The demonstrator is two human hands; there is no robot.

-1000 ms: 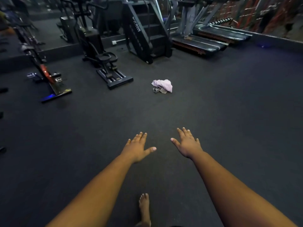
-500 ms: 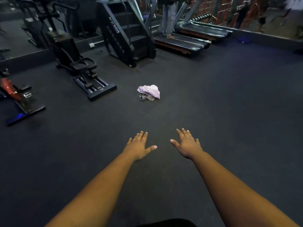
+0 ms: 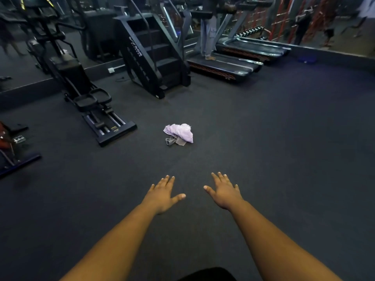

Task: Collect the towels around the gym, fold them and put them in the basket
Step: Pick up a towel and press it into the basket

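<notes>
A crumpled purple-and-white striped towel (image 3: 179,132) lies on the dark gym floor ahead of me, with a grey cloth (image 3: 175,141) bunched under its near edge. My left hand (image 3: 163,194) and my right hand (image 3: 224,191) are stretched out palm-down, fingers straight and spread, holding nothing. Both hands hover well short of the towel, one to each side of its line. No basket is in view.
A black stepper machine (image 3: 95,110) stands left of the towel, a stair climber (image 3: 154,57) behind it. Treadmills (image 3: 223,67) line the back, with a person (image 3: 208,35) standing on one. A red-and-black machine (image 3: 10,145) sits at the far left. Dark rubber floor (image 3: 284,149) spreads to the right.
The view has advanced toward the towel, which now sits lower and larger in the frame. My hands keep the same open, outstretched pose. My foot is no longer visible.
</notes>
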